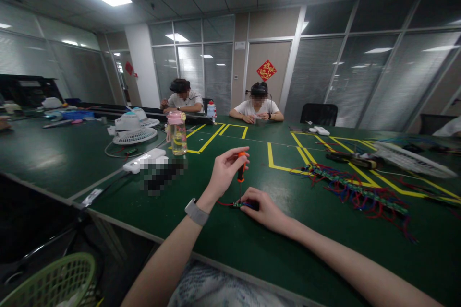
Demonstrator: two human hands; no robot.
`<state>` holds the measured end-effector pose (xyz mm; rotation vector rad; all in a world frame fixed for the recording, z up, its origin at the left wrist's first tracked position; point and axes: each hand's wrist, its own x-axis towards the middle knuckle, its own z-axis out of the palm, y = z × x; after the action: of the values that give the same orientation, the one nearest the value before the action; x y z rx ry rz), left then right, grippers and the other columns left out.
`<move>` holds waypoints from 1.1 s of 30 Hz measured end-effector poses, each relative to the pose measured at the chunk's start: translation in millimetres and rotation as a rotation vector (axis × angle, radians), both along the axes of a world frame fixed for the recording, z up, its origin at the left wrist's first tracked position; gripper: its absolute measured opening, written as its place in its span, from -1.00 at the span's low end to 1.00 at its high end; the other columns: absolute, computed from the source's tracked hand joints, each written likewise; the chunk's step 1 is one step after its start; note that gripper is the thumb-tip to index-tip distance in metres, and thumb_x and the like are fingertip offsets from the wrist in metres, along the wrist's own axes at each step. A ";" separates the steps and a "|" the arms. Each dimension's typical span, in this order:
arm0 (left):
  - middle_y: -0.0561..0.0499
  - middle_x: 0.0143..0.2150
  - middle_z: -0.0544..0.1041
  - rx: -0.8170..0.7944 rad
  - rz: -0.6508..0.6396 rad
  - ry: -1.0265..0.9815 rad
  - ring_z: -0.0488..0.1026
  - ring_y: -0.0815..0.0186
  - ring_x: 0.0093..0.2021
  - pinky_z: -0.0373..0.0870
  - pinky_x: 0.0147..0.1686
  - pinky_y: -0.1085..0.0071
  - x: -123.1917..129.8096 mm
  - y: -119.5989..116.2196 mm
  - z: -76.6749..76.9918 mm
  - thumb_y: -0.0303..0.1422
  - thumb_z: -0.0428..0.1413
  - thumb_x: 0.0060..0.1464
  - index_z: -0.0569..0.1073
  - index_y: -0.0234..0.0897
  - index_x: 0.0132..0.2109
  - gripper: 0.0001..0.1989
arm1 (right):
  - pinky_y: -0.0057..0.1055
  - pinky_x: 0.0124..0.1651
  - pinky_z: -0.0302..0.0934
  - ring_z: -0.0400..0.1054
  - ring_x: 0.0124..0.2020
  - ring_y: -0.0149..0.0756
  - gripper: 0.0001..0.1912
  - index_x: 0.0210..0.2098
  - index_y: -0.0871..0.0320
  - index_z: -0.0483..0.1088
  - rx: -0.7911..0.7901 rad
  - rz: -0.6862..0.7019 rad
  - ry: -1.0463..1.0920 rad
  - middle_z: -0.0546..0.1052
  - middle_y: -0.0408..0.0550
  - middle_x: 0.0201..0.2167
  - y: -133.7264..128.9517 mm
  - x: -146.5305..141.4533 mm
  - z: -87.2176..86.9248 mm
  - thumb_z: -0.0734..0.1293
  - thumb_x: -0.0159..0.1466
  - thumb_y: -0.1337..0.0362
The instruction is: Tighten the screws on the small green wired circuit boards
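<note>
On green table (252,249), left hand (224,172) fingers closed round orange screwdriver (241,168), upright w/ tip on small wired part (237,205); right hand (262,207) fingers pinch part flat (steadying it, prob.).

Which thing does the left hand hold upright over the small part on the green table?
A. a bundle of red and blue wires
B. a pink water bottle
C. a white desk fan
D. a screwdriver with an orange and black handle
D: the left hand grips the screwdriver by its orange and black handle, tip down on the small part that the right hand steadies.
</note>
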<state>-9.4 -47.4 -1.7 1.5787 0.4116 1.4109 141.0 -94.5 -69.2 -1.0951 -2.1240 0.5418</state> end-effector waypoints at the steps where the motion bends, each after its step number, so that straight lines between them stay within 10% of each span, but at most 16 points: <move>1: -0.04 -0.21 0.47 0.041 0.070 0.022 0.44 0.37 -0.30 0.40 -0.31 0.46 -0.9 0.4 -0.1 -0.29 0.19 -0.01 0.52 -0.28 -0.10 -0.70 | -0.43 -0.28 0.21 0.31 -0.35 -0.35 -0.89 -0.33 0.22 0.47 0.001 0.000 -0.001 0.42 -0.06 -0.36 0.2 0.1 -0.4 0.31 0.15 0.46; 4: -0.07 -0.08 0.41 0.119 0.168 0.021 0.41 0.33 -0.13 0.38 -0.21 0.49 -2.9 1.6 0.1 -0.27 0.14 0.05 0.57 -0.27 -0.18 -0.77 | -0.43 -0.28 0.21 0.30 -0.35 -0.35 -0.89 -0.32 0.22 0.47 0.007 0.000 -0.004 0.42 -0.06 -0.37 0.9 0.8 -2.6 0.32 0.15 0.45; 7: -0.13 0.04 0.40 0.052 -0.003 -0.051 0.39 0.21 0.00 0.40 -0.11 0.35 -1.5 1.4 0.5 -0.26 -0.01 0.17 0.52 -0.28 -0.06 -0.69 | -0.43 -0.28 0.21 0.30 -0.35 -0.35 -0.89 -0.33 0.21 0.46 0.009 -0.001 -0.002 0.42 -0.07 -0.36 1.4 1.0 -4.3 0.32 0.15 0.45; 33: -0.13 -0.11 0.52 0.052 0.011 0.078 0.50 0.31 -0.26 0.47 -0.29 0.39 0.8 -8.7 3.9 -0.26 0.08 0.11 0.44 -0.28 0.02 -0.65 | -0.43 -0.26 0.23 0.31 -0.34 -0.36 -0.89 -0.32 0.21 0.46 0.017 0.005 0.000 0.42 -0.08 -0.36 1.4 1.0 -3.8 0.31 0.16 0.45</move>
<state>-8.6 -56.1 2.2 1.6802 0.4337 1.3817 142.0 -93.1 -73.0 -1.0807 -2.1277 0.5247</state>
